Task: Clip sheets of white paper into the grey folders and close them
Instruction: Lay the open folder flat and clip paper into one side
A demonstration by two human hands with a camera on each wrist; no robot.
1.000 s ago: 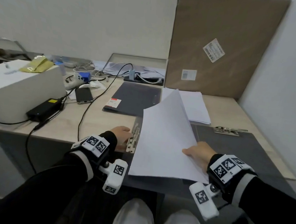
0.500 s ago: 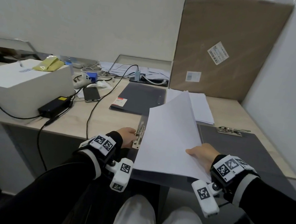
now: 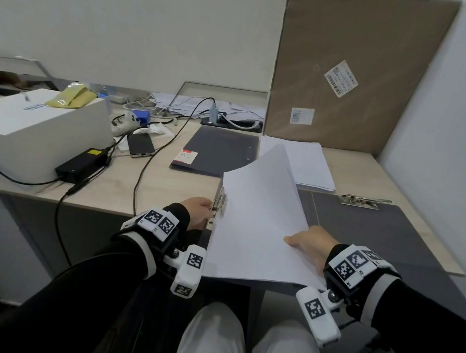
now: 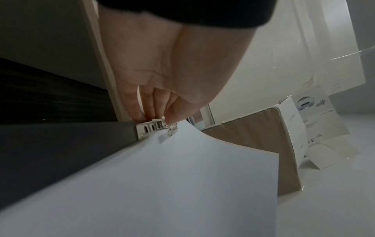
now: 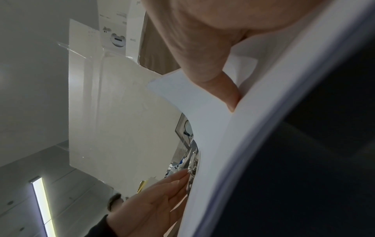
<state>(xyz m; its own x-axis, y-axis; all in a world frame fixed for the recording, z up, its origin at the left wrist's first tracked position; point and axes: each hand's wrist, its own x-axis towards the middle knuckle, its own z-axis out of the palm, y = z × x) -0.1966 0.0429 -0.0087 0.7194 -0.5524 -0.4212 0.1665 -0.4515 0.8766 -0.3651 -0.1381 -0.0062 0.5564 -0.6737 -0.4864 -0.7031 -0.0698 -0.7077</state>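
Paper sheets sit in the open grey folder right in front of me at the desk edge, 6 o'clock of the view; left edge of the stack is at the metal clip, far corner curls up toward 12 o'clock. Thin stack, light and floppy; it bows wherever it's unsupported, and loose sheets will likely slide against each other; I'd hold it near an edge with a flat pinch, not mid-sheet. Clip is stiff sprung metal; take it at the lever end.

My left hand is at 9 o'clock of the stack, fingertips bunched and curled onto the clip, thumb and fingers pinching its lever; wrist low at the desk edge. My right hand is at 3 o'clock, thumb on top of the sheets, fingers under; right wrist view shows a finger tucked between the sheets, so it grips the stack's right side and lifts it at a tilt. Judgement: sheets are being seated under the clip, not yet clamped flat; folder not closed.

Further out: second grey folder shut at 12 o'clock, spare paper pile beside it at 1 o'clock, loose clip at 2 o'clock, cardboard sheet against the wall; white box, power brick and phone off at 10 o'clock.
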